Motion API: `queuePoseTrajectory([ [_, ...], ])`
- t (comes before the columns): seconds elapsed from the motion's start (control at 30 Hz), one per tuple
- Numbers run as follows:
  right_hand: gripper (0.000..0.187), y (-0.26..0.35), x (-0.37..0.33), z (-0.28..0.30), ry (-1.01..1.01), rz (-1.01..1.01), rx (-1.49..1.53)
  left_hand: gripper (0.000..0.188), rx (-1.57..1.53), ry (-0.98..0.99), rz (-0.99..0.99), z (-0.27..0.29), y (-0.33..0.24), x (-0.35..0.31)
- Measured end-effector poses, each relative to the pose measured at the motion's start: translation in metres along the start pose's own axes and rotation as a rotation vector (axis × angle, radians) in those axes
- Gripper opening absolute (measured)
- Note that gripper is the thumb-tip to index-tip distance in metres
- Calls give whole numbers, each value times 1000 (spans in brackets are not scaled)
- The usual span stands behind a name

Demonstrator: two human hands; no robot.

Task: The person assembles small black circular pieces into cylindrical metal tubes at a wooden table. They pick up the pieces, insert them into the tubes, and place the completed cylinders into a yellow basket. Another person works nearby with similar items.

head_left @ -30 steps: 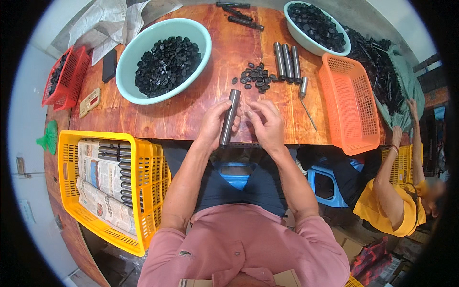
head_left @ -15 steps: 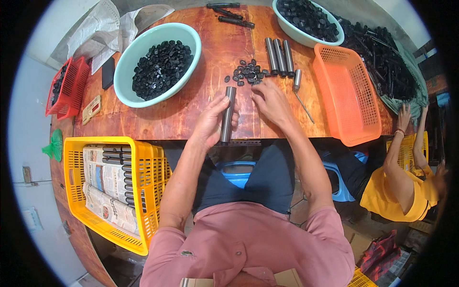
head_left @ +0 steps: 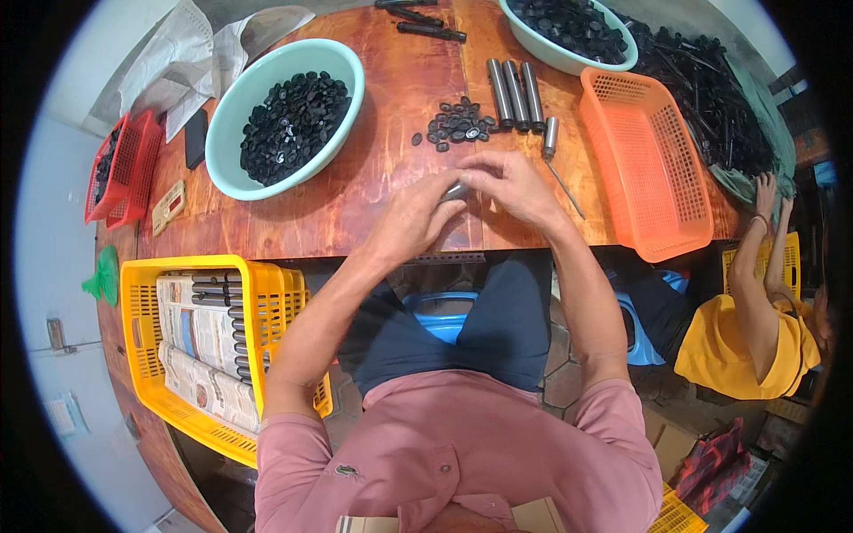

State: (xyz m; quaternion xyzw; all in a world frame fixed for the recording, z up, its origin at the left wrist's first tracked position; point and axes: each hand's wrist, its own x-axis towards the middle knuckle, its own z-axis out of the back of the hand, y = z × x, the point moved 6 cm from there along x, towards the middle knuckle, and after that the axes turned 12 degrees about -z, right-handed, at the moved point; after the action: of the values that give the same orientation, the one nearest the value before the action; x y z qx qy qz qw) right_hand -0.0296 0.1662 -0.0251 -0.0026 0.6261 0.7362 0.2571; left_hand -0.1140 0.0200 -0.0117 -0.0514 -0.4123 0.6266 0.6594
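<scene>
My left hand (head_left: pixel 410 218) is wrapped round a dark metal tube (head_left: pixel 456 191), which my fingers mostly cover. At the tube's far end, my right hand (head_left: pixel 514 186) closes its fingertips; whether a small piece sits in them is hidden. Both hands meet over the table's near edge. Just beyond lies a loose pile of small black oval caps (head_left: pixel 459 124). Three dark tubes (head_left: pixel 514 96) lie side by side right of the pile. Beside them is a tool (head_left: pixel 551 138) with a short metal handle and a thin shaft.
A pale green basin (head_left: pixel 222 173) of black caps stands left, another basin (head_left: pixel 533 40) far right. An orange basket (head_left: pixel 649 235) is right of the tool. The yellow crate (head_left: pixel 191 264) at lower left holds tubes and newspaper. A co-worker's hands (head_left: pixel 766 195) touch a heap of black parts (head_left: pixel 711 107).
My left hand has tilted the upright tube over and brought it right, toward my right hand. My right hand has left the cap pile and come back to the tube's end.
</scene>
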Motion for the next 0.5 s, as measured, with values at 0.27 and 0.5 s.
queuePoseTrajectory([
  [0.27, 27, -26, 15, 4, -22, 88, 165, 48, 127, 123, -126, -12, 8, 4],
  [0.5, 23, -33, 16, 1, -82, 56, -30, 44, 335, 194, -174, -4, 11, 1],
])
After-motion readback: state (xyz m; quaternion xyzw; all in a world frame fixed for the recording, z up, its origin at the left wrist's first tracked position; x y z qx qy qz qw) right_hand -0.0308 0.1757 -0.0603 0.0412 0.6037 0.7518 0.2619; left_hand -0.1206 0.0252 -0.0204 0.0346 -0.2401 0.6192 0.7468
